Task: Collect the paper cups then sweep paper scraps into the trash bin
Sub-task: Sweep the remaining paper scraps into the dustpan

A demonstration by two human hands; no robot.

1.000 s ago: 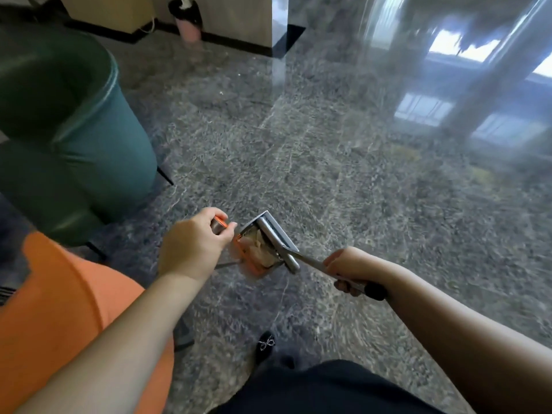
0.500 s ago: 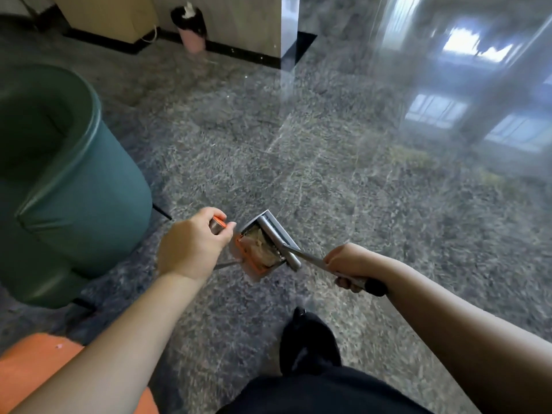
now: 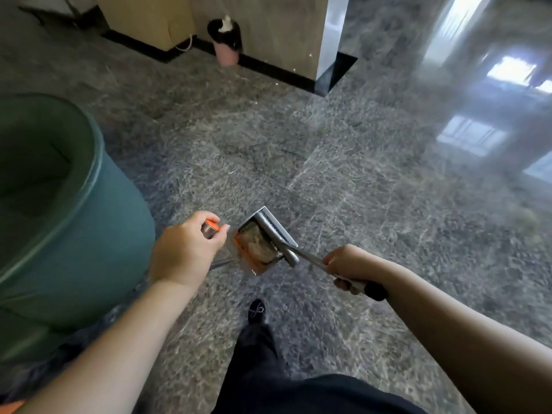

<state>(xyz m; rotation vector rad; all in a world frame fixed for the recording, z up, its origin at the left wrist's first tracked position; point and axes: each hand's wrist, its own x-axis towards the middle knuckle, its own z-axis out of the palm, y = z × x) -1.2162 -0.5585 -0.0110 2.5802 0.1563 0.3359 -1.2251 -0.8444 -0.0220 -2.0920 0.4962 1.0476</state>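
Both hands grip handles: our left hand (image 3: 186, 252) the dustpan (image 3: 257, 249), our right hand (image 3: 348, 268) the broom (image 3: 276, 234). We've stepped forward; the pink bin (image 3: 227, 46) looks nearer for dumping.

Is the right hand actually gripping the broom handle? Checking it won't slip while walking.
Touching. The head view shows the right hand with its fingers curled round the broom handle.

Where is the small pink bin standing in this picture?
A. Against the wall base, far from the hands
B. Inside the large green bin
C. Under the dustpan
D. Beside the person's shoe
A: the pink bin stands at the dark wall base, far beyond both hands and the dustpan.
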